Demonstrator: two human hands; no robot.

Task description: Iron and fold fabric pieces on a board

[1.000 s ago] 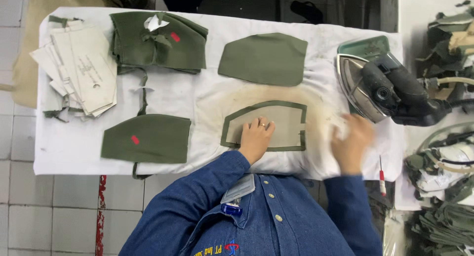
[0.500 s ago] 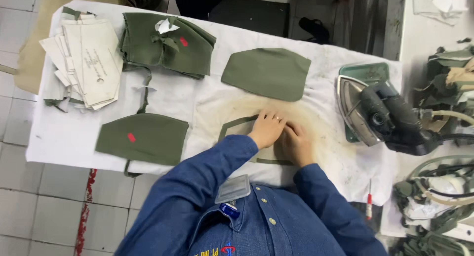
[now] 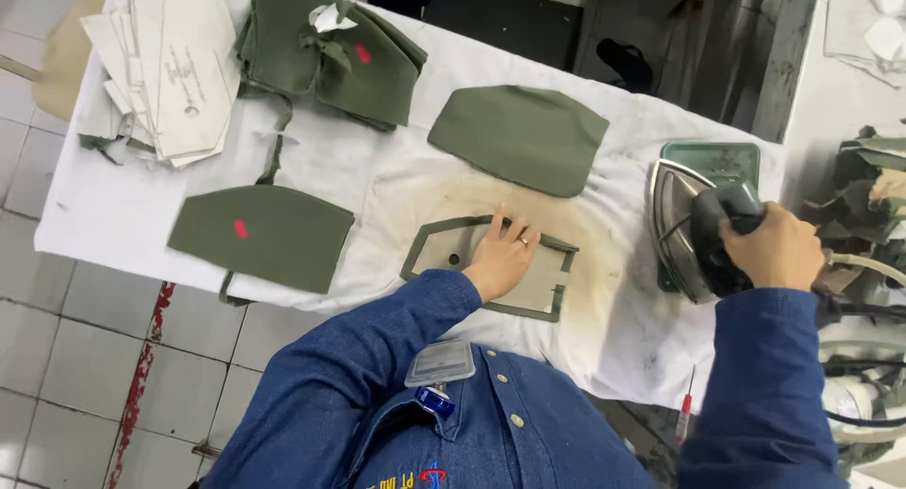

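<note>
My left hand [image 3: 505, 258] is flat, fingers spread, pinning the template and green piece [image 3: 486, 267] near the table's [image 3: 113, 215] front edge so nothing shifts. Right hand [image 3: 774, 248] is clamped on the iron's handle [image 3: 708, 229] at the right edge, within easy reach. Finished-looking green pieces [image 3: 519, 135] sit toward the far edge.

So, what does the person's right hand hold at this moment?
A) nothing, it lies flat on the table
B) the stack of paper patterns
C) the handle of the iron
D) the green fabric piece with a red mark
C: the right hand is closed around the dark handle of the iron, while the left hand lies flat on the template with folded green edges.
</note>
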